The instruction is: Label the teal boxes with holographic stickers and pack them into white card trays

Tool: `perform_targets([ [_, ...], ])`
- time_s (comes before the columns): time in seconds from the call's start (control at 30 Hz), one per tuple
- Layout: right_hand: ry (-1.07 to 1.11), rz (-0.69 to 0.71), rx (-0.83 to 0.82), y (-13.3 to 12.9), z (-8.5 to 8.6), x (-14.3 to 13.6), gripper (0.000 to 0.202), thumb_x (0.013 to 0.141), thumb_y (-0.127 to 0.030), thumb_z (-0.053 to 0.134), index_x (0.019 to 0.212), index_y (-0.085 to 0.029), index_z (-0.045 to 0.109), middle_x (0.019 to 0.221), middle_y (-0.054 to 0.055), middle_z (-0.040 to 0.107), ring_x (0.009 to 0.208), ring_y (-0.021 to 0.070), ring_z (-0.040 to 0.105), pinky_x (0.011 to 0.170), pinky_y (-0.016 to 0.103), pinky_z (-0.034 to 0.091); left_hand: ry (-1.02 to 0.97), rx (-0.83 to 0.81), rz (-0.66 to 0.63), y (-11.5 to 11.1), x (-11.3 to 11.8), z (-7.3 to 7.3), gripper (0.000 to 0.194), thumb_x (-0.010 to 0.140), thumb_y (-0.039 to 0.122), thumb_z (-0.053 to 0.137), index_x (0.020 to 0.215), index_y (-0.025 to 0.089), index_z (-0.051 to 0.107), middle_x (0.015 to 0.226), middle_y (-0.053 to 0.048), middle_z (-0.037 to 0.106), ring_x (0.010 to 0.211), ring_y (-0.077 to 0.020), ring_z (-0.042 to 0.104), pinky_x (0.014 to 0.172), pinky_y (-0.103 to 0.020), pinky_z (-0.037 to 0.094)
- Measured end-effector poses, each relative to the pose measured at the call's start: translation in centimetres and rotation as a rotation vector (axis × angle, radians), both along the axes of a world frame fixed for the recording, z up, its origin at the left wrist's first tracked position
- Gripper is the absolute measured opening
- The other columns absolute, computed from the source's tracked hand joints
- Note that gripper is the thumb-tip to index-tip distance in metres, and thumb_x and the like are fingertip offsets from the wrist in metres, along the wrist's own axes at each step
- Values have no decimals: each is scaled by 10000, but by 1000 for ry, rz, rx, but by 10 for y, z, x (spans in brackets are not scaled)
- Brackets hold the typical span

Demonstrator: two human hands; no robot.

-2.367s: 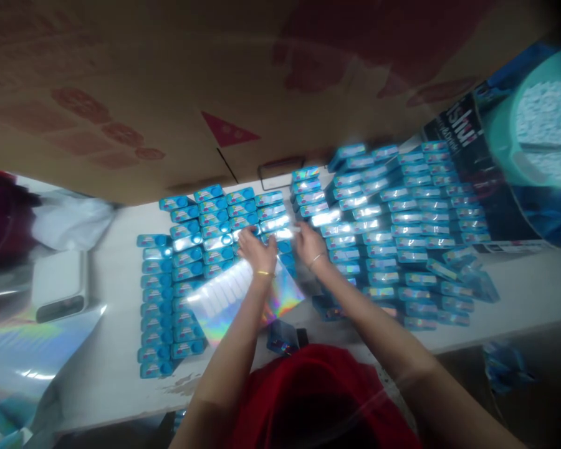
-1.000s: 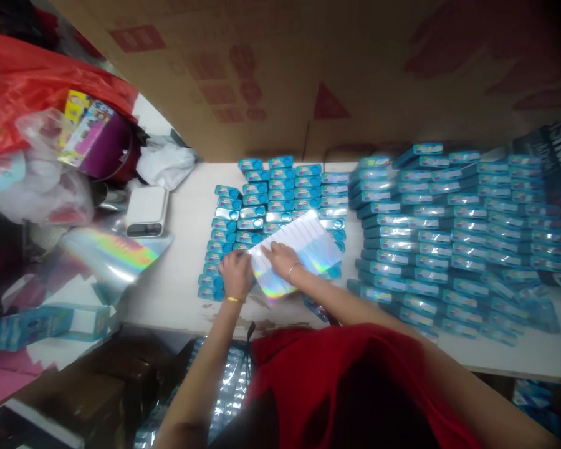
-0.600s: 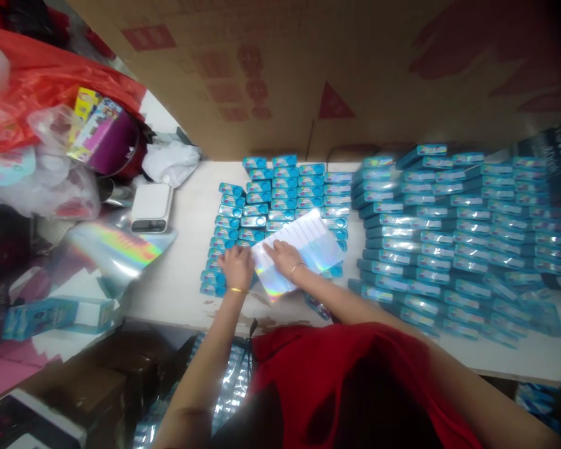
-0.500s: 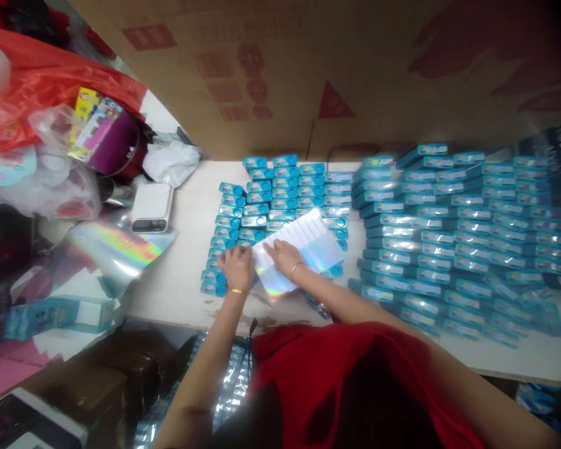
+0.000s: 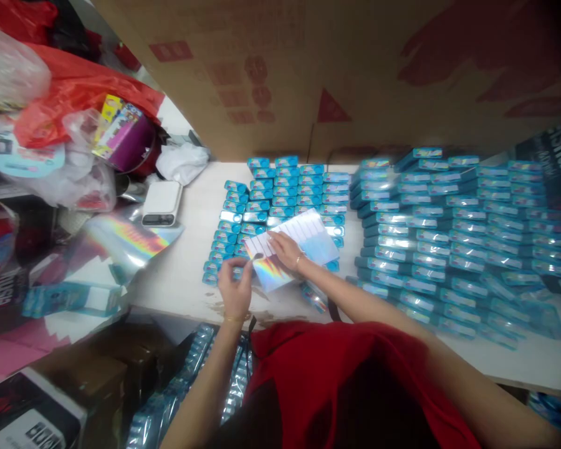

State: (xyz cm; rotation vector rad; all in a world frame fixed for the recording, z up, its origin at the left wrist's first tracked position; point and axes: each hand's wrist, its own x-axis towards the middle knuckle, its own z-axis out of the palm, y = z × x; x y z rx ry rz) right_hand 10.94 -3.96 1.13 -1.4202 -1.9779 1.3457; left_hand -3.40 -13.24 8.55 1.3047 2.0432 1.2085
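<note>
A shiny sheet of labels [image 5: 318, 240], silvery with rainbow glare and a row of pale strips, lies tilted over the front of the small blue boxes [image 5: 285, 182]. My right hand [image 5: 287, 251] rests across the sheet's middle and grips it, fingers pointing left. Just off the sheet's left corner is my left hand [image 5: 235, 290], thumb and forefinger brought together in a pinch. Whatever sits between those fingertips is too small to make out. Several rows of blue boxes stand behind and left of both hands.
More blue boxes [image 5: 430, 249] fill the table's right side. A big cardboard carton [image 5: 280, 75] walls off the back. On the left are a white device [image 5: 161, 202], a crumpled white bag [image 5: 182, 163], rainbow foil [image 5: 135, 240] and an opened blue carton [image 5: 70, 299]. Wrapped packs [image 5: 196, 368] sit below the table edge.
My left hand has moved slightly down and turned, its fingers now pinched near the sheet's corner. My right hand stays on the sheet, which has shifted a little. The camera view has swung slightly left.
</note>
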Motion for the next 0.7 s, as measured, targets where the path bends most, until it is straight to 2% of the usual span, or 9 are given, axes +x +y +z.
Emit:
perform_targets([
  [0.1,418,-178,-245,-15,16,21,593,925,-621,283,1056,-171,646,908,58,619,792,153,558,701,276,453,-421,39,153,9,22,18,227,731,322,717,821,183,561,771,8,595,762,-126,567,752,-249,437],
  [0.17,568,-229,-385,-28,29,36,604,838,-708,387,1021,-187,633,892,40,631,741,140,552,637,258,443,-594,27,168,19,38,21,255,682,301,747,785,174,551,729,24,587,724,-104,561,731,-224,432],
  [0.27,654,-377,-455,-41,44,60,485,693,-630,658,915,-203,605,821,6,616,732,138,549,648,251,441,-750,-50,164,31,66,16,287,620,292,777,748,170,551,672,39,575,649,-86,538,662,-205,415],
  [0.37,677,-542,-444,-41,49,88,406,658,-571,704,762,-209,553,683,-29,542,637,127,504,615,256,431,-820,-133,124,42,97,7,301,581,302,788,736,171,566,629,48,560,602,-83,516,623,-205,405],
  [0.47,639,-620,-324,-28,45,123,357,696,-540,666,703,-214,521,649,-35,507,614,129,479,606,259,416,-792,-188,51,61,129,-5,271,603,312,767,739,171,579,654,34,581,626,-97,538,650,-223,420],
  [0.57,487,-649,-111,-4,35,158,300,760,-491,605,689,-211,526,643,-32,485,631,134,466,627,259,398,-662,-171,-44,88,158,-23,205,674,321,710,738,179,577,680,21,587,658,-119,550,686,-249,431],
  [0.7,129,-586,169,34,12,192,246,835,-383,515,675,-200,554,671,-5,515,652,150,464,660,276,383,-189,-74,-146,125,186,-47,107,759,284,625,717,193,586,819,-24,602,858,-183,564,840,-321,416],
])
